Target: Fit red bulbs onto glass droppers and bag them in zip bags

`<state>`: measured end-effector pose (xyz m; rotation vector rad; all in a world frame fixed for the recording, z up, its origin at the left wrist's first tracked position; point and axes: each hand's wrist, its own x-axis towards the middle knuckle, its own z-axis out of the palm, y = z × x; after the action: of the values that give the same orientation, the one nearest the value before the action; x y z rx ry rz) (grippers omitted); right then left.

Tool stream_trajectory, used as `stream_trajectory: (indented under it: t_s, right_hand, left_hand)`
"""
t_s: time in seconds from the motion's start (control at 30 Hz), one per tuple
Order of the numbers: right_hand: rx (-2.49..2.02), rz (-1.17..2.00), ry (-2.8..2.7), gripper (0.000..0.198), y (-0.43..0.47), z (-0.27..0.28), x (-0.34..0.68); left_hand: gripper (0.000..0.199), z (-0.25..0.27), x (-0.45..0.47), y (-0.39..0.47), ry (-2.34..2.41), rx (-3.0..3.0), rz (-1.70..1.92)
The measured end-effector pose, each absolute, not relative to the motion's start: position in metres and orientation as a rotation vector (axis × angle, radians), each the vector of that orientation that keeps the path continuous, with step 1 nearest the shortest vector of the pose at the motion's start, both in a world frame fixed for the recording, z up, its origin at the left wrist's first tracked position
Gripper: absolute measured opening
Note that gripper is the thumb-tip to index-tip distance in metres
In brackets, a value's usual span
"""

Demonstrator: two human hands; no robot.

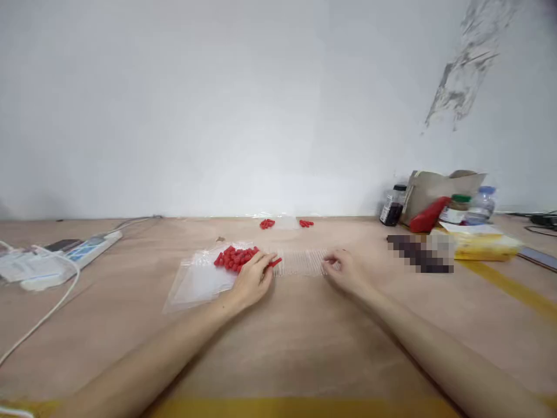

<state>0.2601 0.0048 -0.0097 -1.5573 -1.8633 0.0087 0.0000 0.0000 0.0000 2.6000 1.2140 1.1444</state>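
Note:
A row of thin whitish sticks [301, 263] lies side by side on the table between my hands. At its left end, my left hand [255, 277] is closed with a small red tube-like piece [275, 262] at its fingertips. My right hand [346, 271] is at the row's right end, thumb and fingers bent together. What they pinch, if anything, is too small to make out. Beside my left hand a pile of short red pieces [234, 258] rests on clear plastic bags [195, 284].
Two small red clusters [267, 223] [306, 223] lie by the wall. At left are a power strip [73, 261] and a white cable [52, 307]. A dark bottle [393, 206], jars and a yellow packet [485, 244] stand at right. Yellow tape [278, 408] runs along the near edge.

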Motion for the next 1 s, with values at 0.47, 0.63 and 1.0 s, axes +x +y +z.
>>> stream_trajectory:
  t_s: [0.47,0.63,1.0]
  right_hand:
    - [-2.019,0.298,-1.817,0.023,0.063,0.004,0.135]
    - [-2.102,0.370,-1.821,0.032,0.073,0.005,0.132]
    - [-2.142,0.388,-1.816,0.027,0.075,0.010,0.118]
  left_hand:
    - [0.016,-0.021,-0.022,-0.008,1.189,2.446,1.328]
    - [0.015,-0.022,-0.024,-0.007,1.181,2.479,1.287]
    - [0.016,-0.027,-0.026,-0.003,1.194,2.478,1.300]
